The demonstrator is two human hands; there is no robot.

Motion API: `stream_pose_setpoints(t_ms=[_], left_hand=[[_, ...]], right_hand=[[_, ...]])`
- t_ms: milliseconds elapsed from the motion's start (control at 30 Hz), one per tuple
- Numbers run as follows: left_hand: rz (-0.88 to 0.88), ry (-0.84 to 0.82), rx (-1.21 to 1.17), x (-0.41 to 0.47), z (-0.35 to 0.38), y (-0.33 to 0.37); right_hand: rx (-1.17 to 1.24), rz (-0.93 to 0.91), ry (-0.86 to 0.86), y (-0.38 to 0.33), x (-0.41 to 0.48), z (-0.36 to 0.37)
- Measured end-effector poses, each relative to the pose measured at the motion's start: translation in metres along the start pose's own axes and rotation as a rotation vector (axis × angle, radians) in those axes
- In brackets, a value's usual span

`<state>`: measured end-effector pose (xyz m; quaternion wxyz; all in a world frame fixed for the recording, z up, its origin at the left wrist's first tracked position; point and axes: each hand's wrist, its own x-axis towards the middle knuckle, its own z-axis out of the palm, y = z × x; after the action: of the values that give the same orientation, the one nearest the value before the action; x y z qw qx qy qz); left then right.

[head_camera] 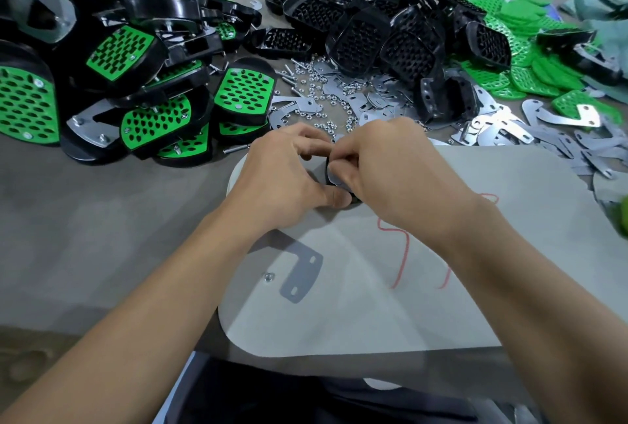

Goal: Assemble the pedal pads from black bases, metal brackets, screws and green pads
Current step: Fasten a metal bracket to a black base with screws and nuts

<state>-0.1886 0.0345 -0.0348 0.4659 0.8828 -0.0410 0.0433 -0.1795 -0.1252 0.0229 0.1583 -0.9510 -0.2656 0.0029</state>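
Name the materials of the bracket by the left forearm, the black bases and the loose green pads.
Bracket: likely sheet steel, dull grey sheen, punched slots. Black bases: probably moulded plastic, glossy, honeycomb ribs. Green pads: thin, perforated, matte; rubber or plastic, unclear.

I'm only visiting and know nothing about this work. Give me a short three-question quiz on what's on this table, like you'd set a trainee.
1. True or false: the finished pedal pads are piled on the person's left.
2. What lies beside the lone metal bracket on the pale board? A a nut; B a green pad; C a screwdriver.
3. Fill the gap: the loose green pads lie to the ___ of the heap of black bases.
Key: 1 true; 2 A; 3 right.
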Motion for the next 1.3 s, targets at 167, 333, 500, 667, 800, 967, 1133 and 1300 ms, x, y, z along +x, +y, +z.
stream_pose_setpoints(t_ms=[167,333,500,667,800,967,1133,1300], left_hand=[[0.013,0.003,0.003,0.0,0.001,0.0],[0.009,-0.008,0.01,0.001,0.001,-0.002],[0.0,-0.003,-0.008,0.001,0.001,-0.002],[0.029,-0.001,-0.013,0.001,0.001,-0.002],[0.039,-0.012,-0.015,0.001,0.001,-0.003],[0.009,-0.01,-0.021,0.002,0.001,-0.004],[0.038,-0.019,-0.01,0.002,0.0,-0.004],[0.037,-0.013,-0.018,0.003,0.0,-0.005]], right_hand=[[-0.118,-0.041,-0.013,-0.004,-0.003,-0.004],[-0.113,0.009,0.017,-0.007,0.003,-0.007],[-0.079,-0.021,0.015,-0.001,0.003,-0.002],[0.213,0.098,0.12,0.016,0.0,0.0],[0.212,0.005,0.037,0.017,-0.006,0.003],[0.184,0.094,0.083,0.022,-0.011,0.007],[0.266,0.044,0.07,0.018,-0.016,0.005],[0.28,0.086,0.091,0.022,-0.018,0.007]])
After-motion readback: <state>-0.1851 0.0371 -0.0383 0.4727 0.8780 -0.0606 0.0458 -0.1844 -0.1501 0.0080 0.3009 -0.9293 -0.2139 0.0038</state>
